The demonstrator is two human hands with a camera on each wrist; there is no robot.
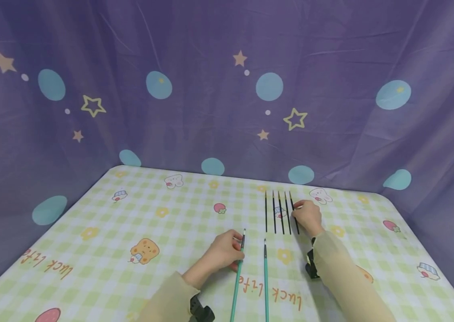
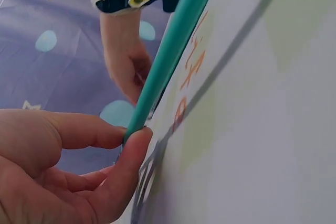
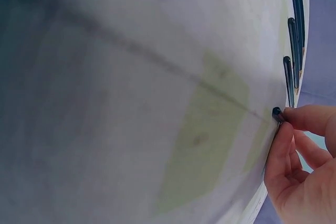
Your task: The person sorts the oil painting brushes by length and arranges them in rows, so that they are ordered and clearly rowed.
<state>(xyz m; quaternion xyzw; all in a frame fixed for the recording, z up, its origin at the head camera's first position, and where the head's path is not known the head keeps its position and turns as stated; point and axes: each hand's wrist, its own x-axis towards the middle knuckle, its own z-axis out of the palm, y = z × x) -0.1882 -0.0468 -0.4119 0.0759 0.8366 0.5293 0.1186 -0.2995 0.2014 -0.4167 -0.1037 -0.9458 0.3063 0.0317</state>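
Observation:
Between thumb and forefinger my left hand pinches a green-handled paintbrush, its tip pointing away from me. In the left wrist view the green handle slants up from the fingertips, with its shadow on the cloth. A second green-handled paintbrush lies just to the right. Farther back, my right hand pinches the rightmost of several thin black paintbrushes laid side by side. The right wrist view shows the dark handle end between thumb and forefinger.
A green-checked tablecloth with cartoon prints covers the table. Behind it hangs a purple curtain with stars and blue dots. A black wrist camera sits on the right wrist, another camera on the left.

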